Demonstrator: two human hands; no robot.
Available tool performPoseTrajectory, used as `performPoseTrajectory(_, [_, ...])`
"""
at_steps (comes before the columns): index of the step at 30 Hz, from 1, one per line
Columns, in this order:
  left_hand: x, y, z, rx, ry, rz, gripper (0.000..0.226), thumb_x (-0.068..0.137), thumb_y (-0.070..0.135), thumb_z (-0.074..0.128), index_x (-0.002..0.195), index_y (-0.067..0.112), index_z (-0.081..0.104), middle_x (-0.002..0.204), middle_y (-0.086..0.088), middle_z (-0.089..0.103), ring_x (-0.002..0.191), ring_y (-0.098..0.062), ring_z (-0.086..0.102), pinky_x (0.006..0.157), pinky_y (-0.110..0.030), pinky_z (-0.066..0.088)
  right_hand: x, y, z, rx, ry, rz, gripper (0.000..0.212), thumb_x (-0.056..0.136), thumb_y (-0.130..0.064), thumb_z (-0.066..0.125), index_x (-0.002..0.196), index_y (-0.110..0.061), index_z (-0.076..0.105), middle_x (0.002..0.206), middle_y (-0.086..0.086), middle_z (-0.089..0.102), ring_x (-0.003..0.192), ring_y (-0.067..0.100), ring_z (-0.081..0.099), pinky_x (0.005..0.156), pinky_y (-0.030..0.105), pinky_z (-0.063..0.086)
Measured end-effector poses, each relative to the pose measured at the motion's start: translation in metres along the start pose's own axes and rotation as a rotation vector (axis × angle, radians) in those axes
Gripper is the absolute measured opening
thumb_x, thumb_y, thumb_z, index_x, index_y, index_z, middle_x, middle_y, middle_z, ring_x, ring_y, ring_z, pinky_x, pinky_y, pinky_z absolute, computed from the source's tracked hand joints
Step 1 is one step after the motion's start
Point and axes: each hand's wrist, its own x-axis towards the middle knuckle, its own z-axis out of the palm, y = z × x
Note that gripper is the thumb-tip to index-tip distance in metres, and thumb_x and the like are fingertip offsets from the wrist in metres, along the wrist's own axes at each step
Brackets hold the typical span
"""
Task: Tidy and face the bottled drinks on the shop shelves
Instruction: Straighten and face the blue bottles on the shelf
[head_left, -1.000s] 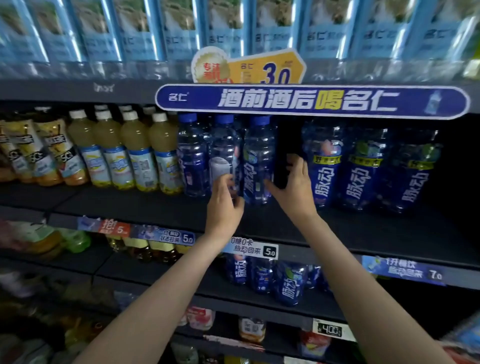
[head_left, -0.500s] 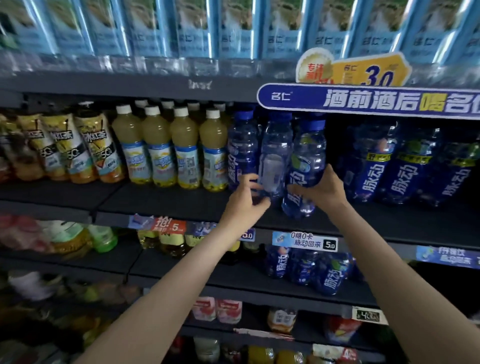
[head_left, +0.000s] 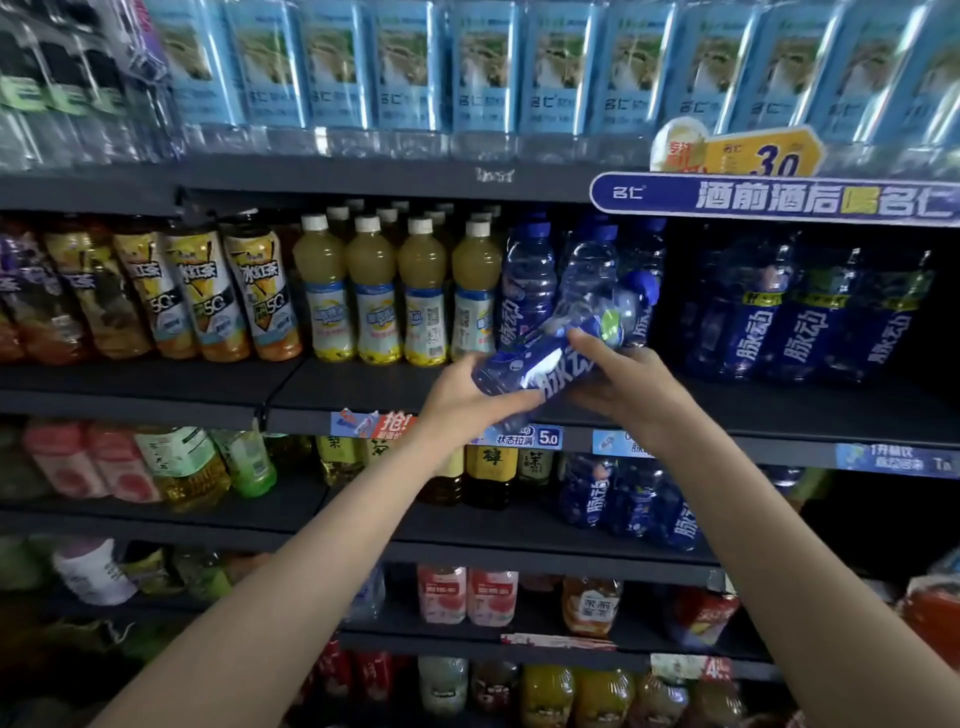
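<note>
Two bare forearms come up from the bottom of the shot, no sleeves anywhere on them. The left hand (head_left: 470, 397) and right hand (head_left: 631, 387) are bare too: no gloves, rings, watch or wristband that I can spot.

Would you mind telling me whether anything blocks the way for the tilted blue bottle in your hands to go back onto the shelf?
Both the left hand and right hand hold the tilted blue bottle in front of two upright blue bottles. Those stand directly behind it; the bare shelf in front of them looks free.
</note>
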Motion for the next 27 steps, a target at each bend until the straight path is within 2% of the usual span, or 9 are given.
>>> performPoseTrajectory(5, [-0.016, 0.021, -0.032, 0.219, 0.105, 0.407, 0.062, 0.065, 0.023, 0.084, 0.115, 0.024, 0.048, 0.111, 0.012, 0.056, 0.101, -0.002, 0.054, 0.079, -0.004, 0.04, -0.008, 0.012, 0.032, 0.533, -0.1, 0.278, 0.062, 0.078, -0.039, 0.067, 0.127, -0.003, 0.053, 0.115, 0.014, 0.063, 0.101, 0.027, 0.064, 0.078, 0.04, 0.058])
performPoseTrajectory(9, [-0.021, 0.047, -0.039, 0.229, 0.11, 0.642, 0.08, 0.058, 0.038, 0.086, 0.122, 0.034, 0.038, 0.118, 0.013, 0.048, 0.109, 0.0, 0.051, 0.094, -0.013, 0.041, -0.008, 0.005, 0.041, 0.732, -0.113, 0.397, 0.06, 0.079, -0.04, 0.068, 0.119, 0.004, 0.057, 0.116, 0.023, 0.063, 0.108, 0.031, 0.061, 0.077, 0.047, 0.056])
performPoseTrajectory(12, [-0.018, 0.05, -0.044, 0.274, 0.064, 0.598, 0.085, 0.054, 0.052, 0.08, 0.126, 0.031, 0.039, 0.126, 0.009, 0.046, 0.116, -0.004, 0.049, 0.1, -0.026, 0.043, -0.003, 0.001, 0.037, 0.762, -0.111, 0.369, 0.068, 0.071, -0.037, 0.075, 0.123, 0.003, 0.056, 0.119, 0.023, 0.062, 0.107, 0.032, 0.063, 0.076, 0.048, 0.057])
performPoseTrajectory(16, [-0.018, 0.046, -0.046, 0.284, 0.053, 0.498, 0.076, 0.055, 0.054, 0.077, 0.121, 0.033, 0.045, 0.124, 0.01, 0.055, 0.115, -0.009, 0.054, 0.095, -0.039, 0.049, 0.004, -0.007, 0.033, 0.762, -0.113, 0.325, 0.054, 0.082, -0.042, 0.067, 0.111, 0.003, 0.06, 0.105, 0.021, 0.067, 0.092, 0.029, 0.067, 0.07, 0.043, 0.058])
performPoseTrajectory(19, [-0.015, 0.048, -0.05, 0.309, 0.007, 0.465, 0.069, 0.063, 0.034, 0.085, 0.118, 0.03, 0.044, 0.122, 0.013, 0.052, 0.115, -0.009, 0.053, 0.095, -0.033, 0.049, 0.006, -0.009, 0.028, 0.684, -0.169, 0.257, 0.042, 0.088, -0.04, 0.06, 0.101, 0.0, 0.063, 0.098, 0.017, 0.069, 0.086, 0.026, 0.069, 0.072, 0.039, 0.057])
performPoseTrajectory(21, [-0.014, 0.048, -0.053, 0.365, -0.052, 0.422, 0.068, 0.065, 0.027, 0.084, 0.118, 0.026, 0.042, 0.121, 0.013, 0.048, 0.114, -0.007, 0.051, 0.091, -0.017, 0.047, 0.006, -0.009, 0.024, 0.658, -0.167, 0.223, 0.034, 0.083, -0.031, 0.065, 0.1, -0.002, 0.062, 0.099, 0.016, 0.069, 0.094, 0.026, 0.066, 0.073, 0.039, 0.059])
performPoseTrajectory(22, [-0.014, 0.047, -0.053, 0.41, -0.084, 0.4, 0.069, 0.066, 0.027, 0.083, 0.12, 0.026, 0.04, 0.121, 0.014, 0.046, 0.113, -0.005, 0.049, 0.087, -0.01, 0.044, 0.006, -0.008, 0.022, 0.635, -0.157, 0.197, 0.035, 0.077, -0.027, 0.069, 0.101, -0.003, 0.062, 0.097, 0.015, 0.069, 0.095, 0.025, 0.067, 0.073, 0.038, 0.06])
performPoseTrajectory(24, [-0.015, 0.042, -0.051, 0.512, -0.13, 0.353, 0.075, 0.066, 0.03, 0.082, 0.127, 0.025, 0.038, 0.122, 0.017, 0.042, 0.112, 0.0, 0.044, 0.084, -0.009, 0.036, 0.005, -0.006, 0.017, 0.523, -0.129, 0.103, 0.048, 0.068, -0.023, 0.074, 0.11, -0.005, 0.059, 0.096, 0.011, 0.072, 0.092, 0.023, 0.069, 0.075, 0.035, 0.059])
performPoseTrajectory(27, [-0.013, 0.035, -0.042, 0.548, -0.141, 0.276, 0.078, 0.07, 0.037, 0.079, 0.134, 0.024, 0.037, 0.12, 0.017, 0.043, 0.11, 0.0, 0.044, 0.076, -0.009, 0.035, 0.002, -0.003, 0.015, 0.335, -0.06, -0.057, 0.062, 0.07, -0.016, 0.077, 0.126, -0.009, 0.05, 0.11, 0.008, 0.069, 0.097, 0.022, 0.069, 0.083, 0.037, 0.057])
